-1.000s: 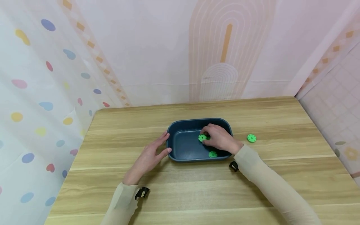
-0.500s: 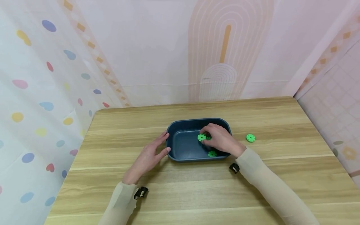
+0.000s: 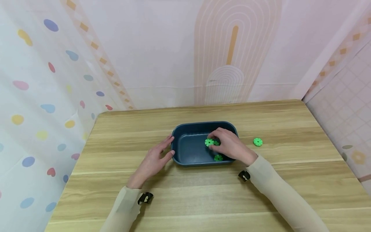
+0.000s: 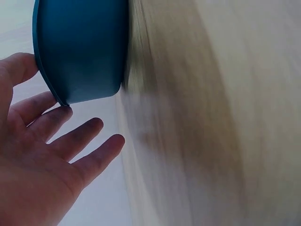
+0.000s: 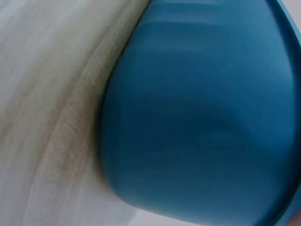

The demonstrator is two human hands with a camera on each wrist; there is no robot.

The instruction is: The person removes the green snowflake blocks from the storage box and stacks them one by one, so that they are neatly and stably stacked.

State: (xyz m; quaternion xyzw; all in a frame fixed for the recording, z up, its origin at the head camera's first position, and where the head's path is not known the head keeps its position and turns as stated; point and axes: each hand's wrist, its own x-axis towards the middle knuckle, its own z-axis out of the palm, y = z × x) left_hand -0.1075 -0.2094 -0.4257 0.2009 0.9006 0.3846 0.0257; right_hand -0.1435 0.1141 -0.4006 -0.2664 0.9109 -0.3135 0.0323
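Observation:
A dark blue rectangular tub (image 3: pixel 191 164) with rounded corners stands on the wooden table. My left hand (image 3: pixel 152 162) rests its fingertips and thumb along the tub's left end, fingers spread and fairly straight; the left wrist view shows this hand (image 4: pixel 56 150) at the rim. Inside the tub, my right hand (image 3: pixel 229 145) pinches a bright green notched disc (image 3: pixel 209 142) between thumb and fingers. Partly hidden behind it is another green disc (image 3: pixel 216 143). One more disc (image 3: pixel 218 158) lies near the tub's front wall. The right wrist view is mostly filled by the tub's outer wall (image 5: pixel 197 108).
To the right of the tub, a green notched disc (image 3: pixel 258 142) lies on the wooden table (image 3: pixel 185 199). A patterned curtain (image 3: pixel 156 54) hangs behind the table's back edge. Each sleeve has a small black device, such as the left one (image 3: pixel 145 198), at the wrist.
My right hand has lifted slightly and shifted a little to the right with the green disc between its fingertips. The left hand stays at the tub's end.

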